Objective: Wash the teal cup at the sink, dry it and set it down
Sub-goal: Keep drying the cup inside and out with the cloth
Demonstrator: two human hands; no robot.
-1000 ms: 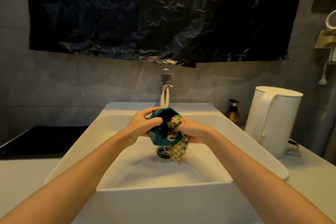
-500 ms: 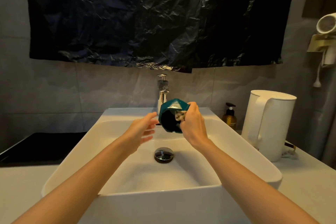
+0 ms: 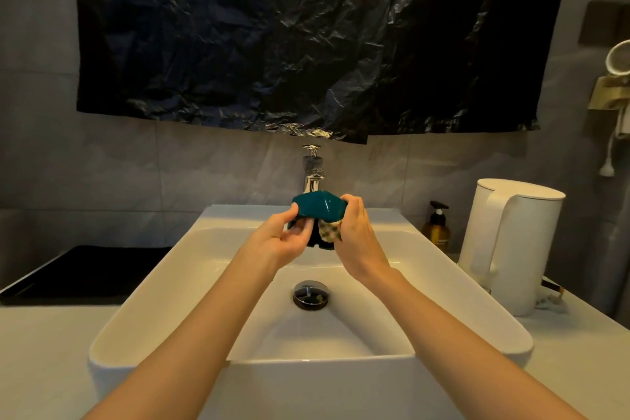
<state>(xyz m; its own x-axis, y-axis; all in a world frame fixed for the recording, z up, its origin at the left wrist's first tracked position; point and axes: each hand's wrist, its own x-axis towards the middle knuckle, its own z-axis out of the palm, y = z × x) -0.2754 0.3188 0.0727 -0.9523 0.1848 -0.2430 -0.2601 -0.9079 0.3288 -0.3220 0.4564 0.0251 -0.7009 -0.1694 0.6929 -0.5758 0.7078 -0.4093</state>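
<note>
Grey wall tiles back a white sink (image 3: pixel 143 310) set on a pale worktop (image 3: pixel 44 351), all in dim warm light. At the centre of the frame the cup (image 3: pixel 318 206) is held in the air over the back of the basin, just in front of the tap (image 3: pixel 313 177). It is tipped over, so its faceted teal wall faces up and its mouth points down toward the camera.

The left hand (image 3: pixel 283 244) grips it from the left, with the thumb on the outer wall and the fingers curled in under the rim. The right hand (image 3: pixel 356 232) grips it from the right, fingers wrapped over the cup's right edge. It also pins a checked cloth (image 3: pixel 330 233) against the mouth, and a wad of that cloth shows between the hands, below the teal wall. Both hands are close together and clamped on the cup, the forearms running up from the lower corners of the frame.

Below them, on the basin floor, sits a round dark drain (image 3: pixel 311 295) with a chrome rim. The tap stands upright at the sink's back edge, its top just under the hem of a crumpled black sheet (image 3: pixel 306 37) that covers the upper wall.

Right of centre a white kettle (image 3: pixel 511 249) stands on the worktop beside the sink, its handle toward the basin. A brown pump bottle (image 3: pixel 437 232) stands between the kettle and the sink's back corner. At middle left a flat black slab (image 3: pixel 85 273) lies beside the sink.
</note>
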